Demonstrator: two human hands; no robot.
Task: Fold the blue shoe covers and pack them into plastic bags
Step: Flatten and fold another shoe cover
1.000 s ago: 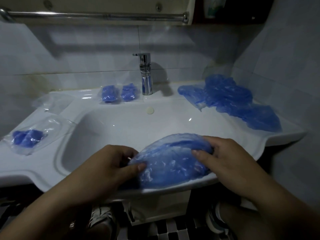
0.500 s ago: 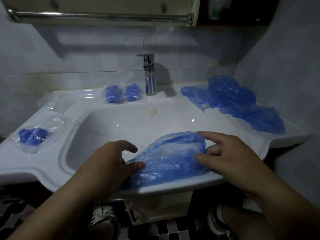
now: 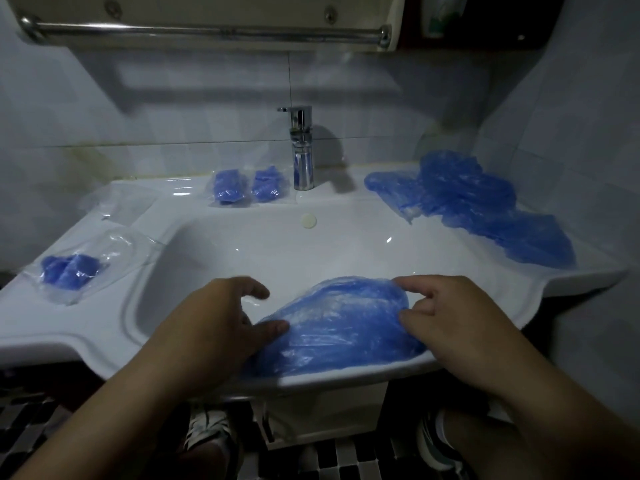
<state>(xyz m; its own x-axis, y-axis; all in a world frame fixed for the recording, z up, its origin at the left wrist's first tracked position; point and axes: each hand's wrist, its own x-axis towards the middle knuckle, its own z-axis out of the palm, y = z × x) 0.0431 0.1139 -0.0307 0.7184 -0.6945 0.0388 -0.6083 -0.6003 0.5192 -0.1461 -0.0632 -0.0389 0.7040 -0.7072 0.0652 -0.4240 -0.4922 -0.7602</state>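
A blue shoe cover (image 3: pixel 343 327) lies flattened on the front rim of the white sink (image 3: pixel 104 327). My left hand (image 3: pixel 218 323) is at its left end, thumb pressing on the cover and fingers loosely curled above the basin, off the plastic. My right hand (image 3: pixel 450 320) pinches the cover's right end between thumb and fingers. A loose pile of blue shoe covers (image 3: pixel 485 213) lies on the right rim. Two packed bags (image 3: pixel 247 187) sit left of the faucet. A third clear bag with folded covers (image 3: pixel 71 271) lies on the left rim.
A chrome faucet (image 3: pixel 301 150) stands at the back centre of the sink. Empty clear plastic bags (image 3: pixel 117 202) lie at the back left corner. A metal towel bar (image 3: pixel 207 29) runs overhead. Tiled walls close in on the right and behind.
The shoe cover has been laid flatter on the front rim. My left fingers have come off it, leaving only the thumb. My right hand slid towards the cover's right end.
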